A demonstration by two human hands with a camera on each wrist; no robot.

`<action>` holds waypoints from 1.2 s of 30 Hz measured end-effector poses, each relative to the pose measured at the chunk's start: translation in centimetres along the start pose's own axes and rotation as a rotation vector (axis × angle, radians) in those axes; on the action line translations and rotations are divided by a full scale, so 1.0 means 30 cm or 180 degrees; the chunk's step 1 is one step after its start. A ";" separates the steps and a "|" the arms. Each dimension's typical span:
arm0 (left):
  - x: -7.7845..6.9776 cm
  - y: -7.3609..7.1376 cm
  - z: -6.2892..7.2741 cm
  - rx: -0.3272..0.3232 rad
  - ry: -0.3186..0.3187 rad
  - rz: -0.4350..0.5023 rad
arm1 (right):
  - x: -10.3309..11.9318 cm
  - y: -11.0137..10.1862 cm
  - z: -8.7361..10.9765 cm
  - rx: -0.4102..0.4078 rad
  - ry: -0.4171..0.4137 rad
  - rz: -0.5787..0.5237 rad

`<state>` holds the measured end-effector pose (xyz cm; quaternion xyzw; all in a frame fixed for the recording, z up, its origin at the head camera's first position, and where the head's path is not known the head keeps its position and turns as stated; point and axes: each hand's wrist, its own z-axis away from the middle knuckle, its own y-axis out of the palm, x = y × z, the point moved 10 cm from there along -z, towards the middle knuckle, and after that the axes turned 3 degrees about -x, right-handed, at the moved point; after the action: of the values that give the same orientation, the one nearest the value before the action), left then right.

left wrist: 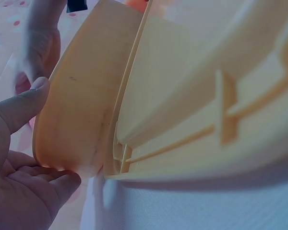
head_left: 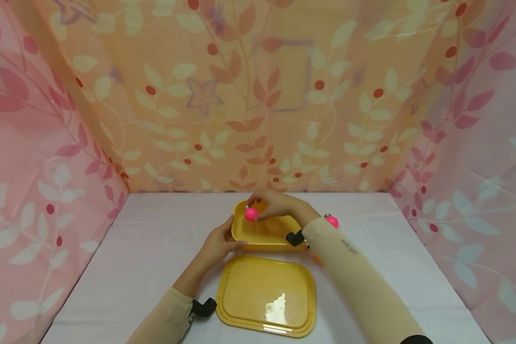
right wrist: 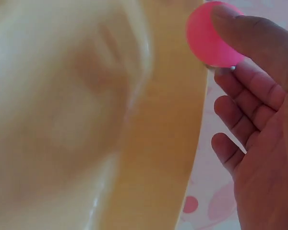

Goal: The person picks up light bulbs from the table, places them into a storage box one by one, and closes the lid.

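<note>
My right hand (head_left: 275,203) pinches a pink ball (head_left: 251,214) with a small silvery cap, over the left part of a yellow plastic container (head_left: 253,248). In the right wrist view the thumb lies on the pink ball (right wrist: 213,36), with the fingers behind it near the container's wall (right wrist: 158,120). My left hand (head_left: 218,243) grips the container's left end. The left wrist view has its thumb at the rim and its fingers against the outer wall (left wrist: 81,96). A yellow lid (head_left: 262,291) lies on the table in front of the container.
A second pink ball (head_left: 333,221) with a silvery cap sits right of the container, partly behind the right forearm. Something orange (head_left: 317,259) peeks out beside that sleeve. The white tabletop (head_left: 155,239) meets patterned cloth walls at the back and sides.
</note>
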<state>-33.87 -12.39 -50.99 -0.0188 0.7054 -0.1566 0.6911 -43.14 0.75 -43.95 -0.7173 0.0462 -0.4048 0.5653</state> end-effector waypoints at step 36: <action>-0.003 0.003 0.001 -0.0024 0.0070 -0.0024 | 0.080 -0.238 0.295 -0.0745 0.0335 -0.0095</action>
<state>-33.81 -12.29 -50.91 -0.0224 0.7134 -0.1567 0.6826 -38.73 8.86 -36.92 -0.7568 0.1121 -0.4420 0.4684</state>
